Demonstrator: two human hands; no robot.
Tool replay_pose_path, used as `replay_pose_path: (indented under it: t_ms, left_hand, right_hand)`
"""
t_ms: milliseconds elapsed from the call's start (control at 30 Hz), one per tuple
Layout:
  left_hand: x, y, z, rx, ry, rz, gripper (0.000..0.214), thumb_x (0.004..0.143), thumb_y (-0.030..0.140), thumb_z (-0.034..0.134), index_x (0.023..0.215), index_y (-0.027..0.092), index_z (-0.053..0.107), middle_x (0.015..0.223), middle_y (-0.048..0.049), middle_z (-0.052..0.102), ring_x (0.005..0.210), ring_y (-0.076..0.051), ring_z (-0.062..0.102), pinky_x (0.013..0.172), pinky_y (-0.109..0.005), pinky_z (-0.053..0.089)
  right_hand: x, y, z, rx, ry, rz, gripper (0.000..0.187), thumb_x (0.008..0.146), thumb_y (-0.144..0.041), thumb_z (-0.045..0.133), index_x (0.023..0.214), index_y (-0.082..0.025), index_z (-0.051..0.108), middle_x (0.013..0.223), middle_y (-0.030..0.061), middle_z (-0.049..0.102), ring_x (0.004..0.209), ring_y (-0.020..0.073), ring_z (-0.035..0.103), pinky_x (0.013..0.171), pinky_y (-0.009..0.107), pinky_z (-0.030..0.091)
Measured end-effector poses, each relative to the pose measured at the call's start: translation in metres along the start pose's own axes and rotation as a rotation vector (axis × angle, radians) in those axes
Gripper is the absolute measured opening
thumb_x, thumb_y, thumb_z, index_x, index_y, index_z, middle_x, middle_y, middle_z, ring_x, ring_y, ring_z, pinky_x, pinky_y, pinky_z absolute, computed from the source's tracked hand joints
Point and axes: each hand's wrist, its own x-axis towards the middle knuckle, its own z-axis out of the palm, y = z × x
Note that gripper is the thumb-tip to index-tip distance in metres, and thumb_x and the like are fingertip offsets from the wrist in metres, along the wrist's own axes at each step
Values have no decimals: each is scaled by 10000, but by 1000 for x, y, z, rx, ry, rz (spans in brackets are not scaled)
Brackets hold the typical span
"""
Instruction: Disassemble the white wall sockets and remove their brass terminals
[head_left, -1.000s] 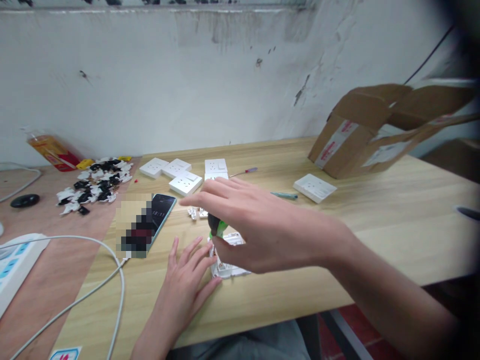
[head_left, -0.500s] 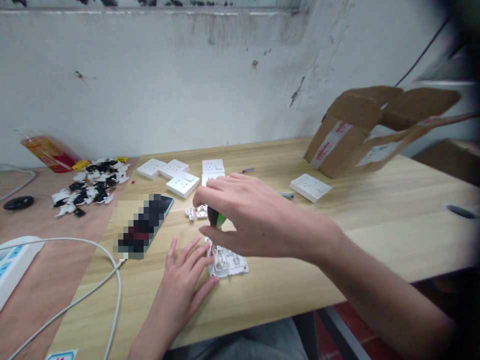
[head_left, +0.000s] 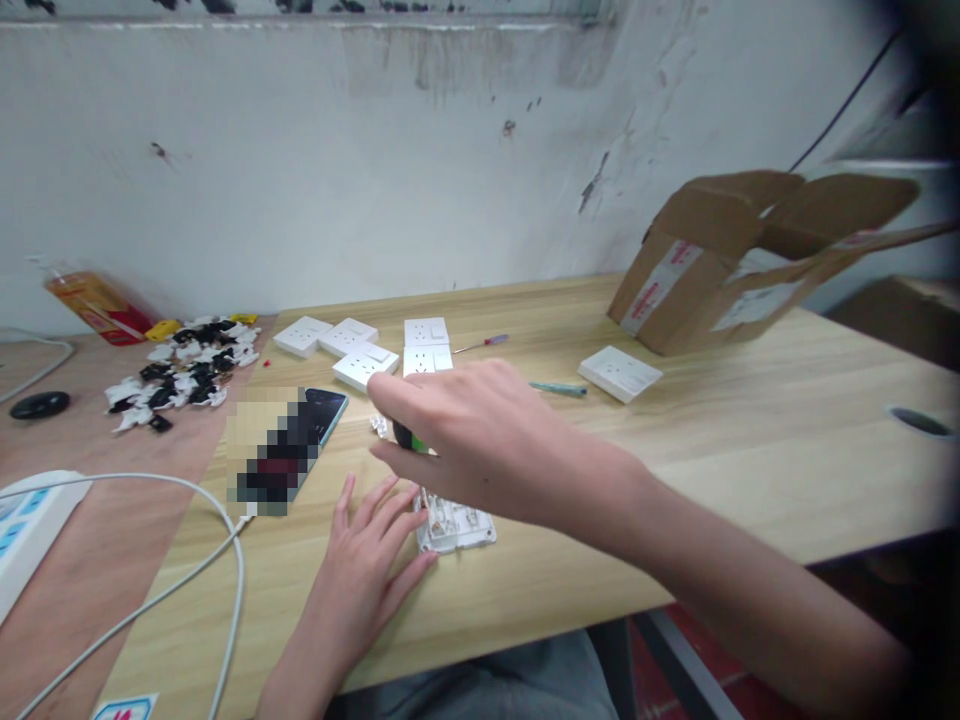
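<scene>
My right hand [head_left: 487, 440] is closed round the black-and-green handle of a screwdriver [head_left: 405, 436]; its lower end is hidden behind the hand. Right below lies an opened white wall socket [head_left: 457, 528], its back side up with inner parts and metal pieces showing. My left hand [head_left: 367, 560] rests on the table with fingers spread, the fingertips touching the socket's left edge. Just beyond the right hand, a small white part [head_left: 379, 427] lies on the wood.
Several white sockets [head_left: 365, 368] lie at the back, another [head_left: 621, 374] at right. Also there are a thin screwdriver [head_left: 491, 341], a teal pen-like tool [head_left: 559, 389], a phone [head_left: 319, 425] on a white cable [head_left: 238, 570], a black-and-white pile of parts [head_left: 187, 370] and a cardboard box [head_left: 690, 270].
My right hand has shifted a little to the left with the screwdriver, covering a small white part and uncovering the thin screwdriver at the back. My left hand stays in place.
</scene>
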Motion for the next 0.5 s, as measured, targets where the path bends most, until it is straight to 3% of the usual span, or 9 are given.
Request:
replay_pose_path:
  t_ms: [133,267,400,500]
  left_hand:
    - [1,0,-1,-4,-8,1,205,912,297,567,1105,243,610,1198,-40,655,1234,-285,500,1128,-612,183]
    - [1,0,-1,-18,-21,-11,182,910,306,569,1076,253,619,1190,-29,658,1208,-282,515,1123,-614,191]
    - [1,0,0,-11,-29,-15,179,907,321,575,1066,257,624,1196,-29,656,1210,-282,515,1126,-616,186]
    - [0,-1,0,-7,-18,-11,181,905,318,576,1069,259,625,1187,-28,661,1207,-282,517,1125,-612,193]
  right_hand:
    - [-3,-1,0,79,-70,-71,193,815,-131,508,1000,-185,528,872,27,636,649,113,504,527,271,202]
    - [-6,-1,1,4,-17,27,133,835,-141,485,954,-183,527,746,12,622,623,125,497,529,280,178]
    - [-6,-1,0,103,-51,8,261,803,-112,492,1053,-181,518,959,44,636,678,116,516,537,263,218]
    - [-3,1,0,118,-82,-34,182,827,-125,477,985,-194,534,834,5,636,649,112,510,532,265,220]
